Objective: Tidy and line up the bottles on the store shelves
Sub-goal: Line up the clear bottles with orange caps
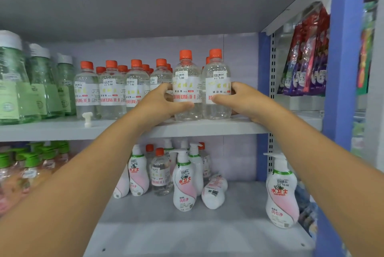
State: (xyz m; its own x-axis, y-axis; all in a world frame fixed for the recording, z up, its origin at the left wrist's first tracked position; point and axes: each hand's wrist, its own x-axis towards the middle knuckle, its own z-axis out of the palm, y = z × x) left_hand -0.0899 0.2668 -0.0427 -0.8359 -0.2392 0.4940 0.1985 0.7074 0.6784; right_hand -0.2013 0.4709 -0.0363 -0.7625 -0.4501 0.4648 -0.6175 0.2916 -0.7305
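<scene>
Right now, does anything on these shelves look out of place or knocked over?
Yes. On the lower shelf a white pump bottle lies on its side, and a small white plastic piece sits loose on the middle shelf edge.

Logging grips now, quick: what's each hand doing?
Left hand: grips a clear orange-capped bottle.
Right hand: grips the neighbouring bottle.
</scene>
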